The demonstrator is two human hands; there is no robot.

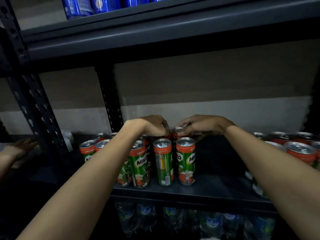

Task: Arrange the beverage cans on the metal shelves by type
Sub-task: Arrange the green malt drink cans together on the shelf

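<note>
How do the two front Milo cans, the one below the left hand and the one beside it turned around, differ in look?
The left front can shows its Milo logo toward the camera; the turned can shows its back panel with small print and a yellow strip. The left front can is partly behind the left forearm; the turned can stands unobstructed. Both stand upright on the shelf, green with orange tops.

single head view, close, forward and slightly down onto the middle metal shelf [199, 189], both forearms in frame

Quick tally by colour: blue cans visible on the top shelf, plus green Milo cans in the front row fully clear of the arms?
Blue cans: 4, all cut off by the frame edge
Green Milo cans: 3
Total: 7
</note>
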